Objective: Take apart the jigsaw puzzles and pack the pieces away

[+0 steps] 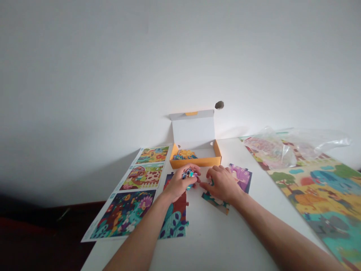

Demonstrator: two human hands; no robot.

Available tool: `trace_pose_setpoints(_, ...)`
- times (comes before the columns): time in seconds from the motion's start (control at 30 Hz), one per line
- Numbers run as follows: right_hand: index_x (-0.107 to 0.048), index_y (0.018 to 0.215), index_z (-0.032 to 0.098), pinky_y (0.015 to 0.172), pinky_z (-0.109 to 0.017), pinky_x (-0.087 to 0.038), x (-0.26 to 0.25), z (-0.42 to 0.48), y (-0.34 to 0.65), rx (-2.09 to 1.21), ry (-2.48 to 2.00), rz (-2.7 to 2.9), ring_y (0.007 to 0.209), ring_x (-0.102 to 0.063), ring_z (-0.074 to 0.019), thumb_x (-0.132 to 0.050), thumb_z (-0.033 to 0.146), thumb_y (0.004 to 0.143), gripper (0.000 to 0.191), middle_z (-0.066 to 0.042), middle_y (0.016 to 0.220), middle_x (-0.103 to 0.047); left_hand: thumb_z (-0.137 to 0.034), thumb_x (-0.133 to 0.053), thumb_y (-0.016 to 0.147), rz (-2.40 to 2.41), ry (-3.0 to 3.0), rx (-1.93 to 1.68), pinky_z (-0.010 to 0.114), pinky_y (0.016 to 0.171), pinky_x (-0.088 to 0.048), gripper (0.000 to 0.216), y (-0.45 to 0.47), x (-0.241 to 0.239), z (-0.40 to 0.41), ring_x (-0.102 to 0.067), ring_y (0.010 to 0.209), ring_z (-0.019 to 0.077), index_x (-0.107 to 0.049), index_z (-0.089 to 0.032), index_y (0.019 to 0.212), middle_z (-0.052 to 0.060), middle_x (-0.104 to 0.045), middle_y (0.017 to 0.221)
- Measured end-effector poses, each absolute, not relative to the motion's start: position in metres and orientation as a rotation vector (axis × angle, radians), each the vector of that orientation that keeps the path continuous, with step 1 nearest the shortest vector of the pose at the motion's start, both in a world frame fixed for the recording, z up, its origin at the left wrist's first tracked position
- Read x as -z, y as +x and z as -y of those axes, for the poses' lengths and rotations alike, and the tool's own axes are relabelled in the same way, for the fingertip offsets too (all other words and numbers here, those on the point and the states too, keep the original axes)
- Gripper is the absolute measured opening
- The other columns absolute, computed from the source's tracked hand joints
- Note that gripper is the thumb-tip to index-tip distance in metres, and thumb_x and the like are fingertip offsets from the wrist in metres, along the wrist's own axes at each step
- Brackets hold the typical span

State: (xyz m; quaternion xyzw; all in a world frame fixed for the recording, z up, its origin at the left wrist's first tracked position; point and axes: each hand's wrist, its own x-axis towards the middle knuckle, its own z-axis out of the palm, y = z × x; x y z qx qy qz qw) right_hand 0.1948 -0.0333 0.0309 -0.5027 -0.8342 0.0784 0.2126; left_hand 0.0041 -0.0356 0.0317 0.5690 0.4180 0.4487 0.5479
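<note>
At the left, a white guide sheet (pixel 120 191) with three printed scenes, safari, farm and night forest from top to bottom, lies on the white surface (pixel 210 241). Just right of it, a joined jigsaw strip (pixel 174 224) with teal leaves and a dark red shape lies partly beneath the left forearm. The left hand (pixel 178 184) is cupped closed around a small stack of jigsaw pieces (pixel 188 174). Behind it, the yellow box (pixel 196 162) stands with its lid raised toward the wall (pixel 118 75), loose yellow and blue pieces (pixel 184 154) in its left part. The right hand (pixel 224 183), fingers bent, is over a jigsaw section (pixel 241 177) showing a purple peacock and a teal lower edge; whether it grips a piece cannot be told. Farther right, a clear plastic bag (pixel 284 152) overlaps a large picture sheet (pixel 324 199) with an elephant and a rhino.
</note>
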Motion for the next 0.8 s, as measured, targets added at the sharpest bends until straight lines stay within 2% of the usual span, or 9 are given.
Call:
trace_pose_setpoints(0.1,-0.062,0.077,0.019,0.074,-0.034,-0.033,-0.028,0.029,0.195,-0.219,-1.412,2.403,0.083,-0.054,-0.0228,-0.059,0.054,0.084,0.035,-0.007,0.081,-0.061,-0.030,-0.069,0.072,-1.005,1.290,-1.109,0.025,0.053,-0.047,0.028,0.004,-0.030,0.034,-0.061,0.069,0.0160,-0.064,-0.018,0.096,0.006,-0.063,0.090)
trace_pose_setpoints(0.27,-0.066,0.073,0.019,0.076,-0.034,-0.034,-0.022,0.023,0.193,-0.201,-1.285,2.461,0.088,-0.053,-0.0220,-0.059,0.056,0.083,0.039,-0.007,0.087,-0.058,-0.036,-0.071,0.071,-1.002,1.275,-1.112,0.024,0.052,-0.045,0.030,0.004,-0.030,0.033,-0.059,0.064,0.0145,-0.063,-0.018,0.093,0.002,-0.060,0.075)
trace_pose_setpoints(0.57,-0.063,0.070,0.018,0.068,-0.029,-0.030,-0.018,0.011,0.192,-0.228,-1.022,2.541,0.068,-0.053,-0.0142,-0.057,0.050,0.086,0.037,-0.001,0.068,-0.059,-0.039,-0.071,0.073,-0.957,1.249,-1.104,0.023,0.051,-0.044,0.031,0.004,-0.030,0.032,-0.058,0.063,0.0132,-0.064,-0.018,0.095,0.002,-0.058,0.077)
trace_pose_setpoints(0.8,-0.055,0.051,0.017,0.065,-0.029,-0.028,-0.012,0.006,0.193,-0.205,-0.821,2.572,0.065,-0.048,-0.0134,-0.054,0.052,0.086,0.050,-0.001,0.062,-0.055,-0.034,-0.068,0.076,-0.944,1.237,-1.118,0.022,0.052,-0.042,0.025,0.004,-0.031,0.033,-0.057,0.065,0.0125,-0.063,-0.017,0.093,0.003,-0.059,0.079)
